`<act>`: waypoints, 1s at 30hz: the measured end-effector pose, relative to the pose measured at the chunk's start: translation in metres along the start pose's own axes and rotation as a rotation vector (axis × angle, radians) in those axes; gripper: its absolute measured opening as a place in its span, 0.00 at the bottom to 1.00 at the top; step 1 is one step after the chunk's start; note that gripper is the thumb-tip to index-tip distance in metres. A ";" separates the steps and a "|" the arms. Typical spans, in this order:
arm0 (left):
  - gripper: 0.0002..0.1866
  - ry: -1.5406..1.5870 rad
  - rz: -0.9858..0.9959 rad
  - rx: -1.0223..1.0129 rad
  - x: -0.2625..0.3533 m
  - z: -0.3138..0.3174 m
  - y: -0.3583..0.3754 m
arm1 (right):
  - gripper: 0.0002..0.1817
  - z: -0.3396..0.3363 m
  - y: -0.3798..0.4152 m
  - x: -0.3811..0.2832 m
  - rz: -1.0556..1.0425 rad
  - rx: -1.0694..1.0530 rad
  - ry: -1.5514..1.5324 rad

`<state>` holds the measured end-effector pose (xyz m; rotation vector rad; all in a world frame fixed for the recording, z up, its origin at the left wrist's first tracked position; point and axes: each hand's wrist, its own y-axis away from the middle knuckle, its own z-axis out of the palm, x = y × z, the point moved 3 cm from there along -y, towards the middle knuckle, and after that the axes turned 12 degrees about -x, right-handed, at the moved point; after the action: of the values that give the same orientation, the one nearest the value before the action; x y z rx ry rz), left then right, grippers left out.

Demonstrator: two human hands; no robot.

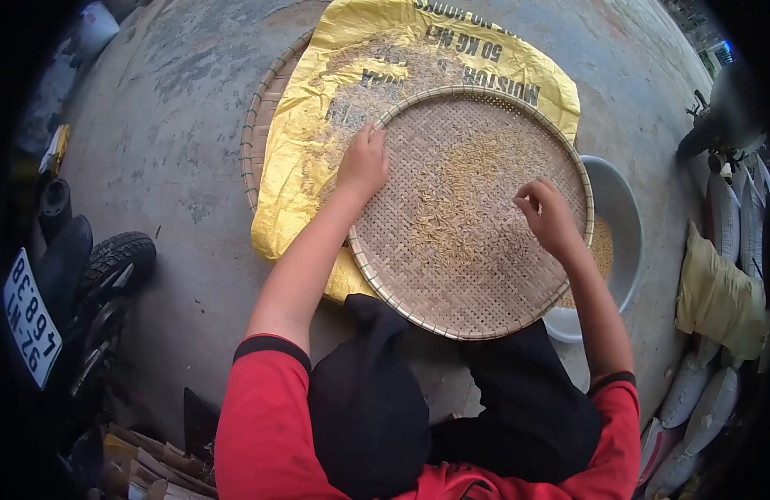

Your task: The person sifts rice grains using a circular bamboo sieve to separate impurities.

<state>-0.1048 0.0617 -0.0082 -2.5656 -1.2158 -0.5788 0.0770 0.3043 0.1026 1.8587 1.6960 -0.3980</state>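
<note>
A round woven bamboo sieve tray [485, 300] rests on my knees, with rice grains [464, 196] scattered across its mesh. My left hand [364, 162] grips the tray's left rim. Over the grains on the right side, my right hand [550, 215] has its fingertips pinched together; what they hold is too small to see. Under the tray lies a yellow sack [302, 150] with husks on it, spread over a second flat basket [256, 137].
A grey plastic basin [622, 225] with grain sits under the tray's right edge. A motorbike wheel [110, 267] and number plate [31, 317] stand at left. Filled sacks [718, 292] line the right side. Concrete floor all around.
</note>
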 end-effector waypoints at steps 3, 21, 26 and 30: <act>0.21 -0.002 -0.011 0.001 0.000 0.001 0.003 | 0.06 -0.040 0.033 0.051 0.155 0.278 -0.069; 0.22 -0.035 0.004 0.006 0.003 -0.001 0.003 | 0.08 -0.038 0.085 0.141 0.239 0.647 -0.429; 0.23 -0.018 -0.018 -0.025 0.004 -0.002 0.003 | 0.13 -0.008 0.039 0.029 -0.030 -0.092 -0.158; 0.22 -0.039 -0.015 -0.035 0.001 0.001 0.001 | 0.17 0.027 0.022 0.011 -0.055 -0.330 -0.001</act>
<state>-0.1026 0.0621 -0.0084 -2.6111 -1.2490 -0.5605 0.1047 0.2967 0.0804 1.5751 1.6981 -0.1300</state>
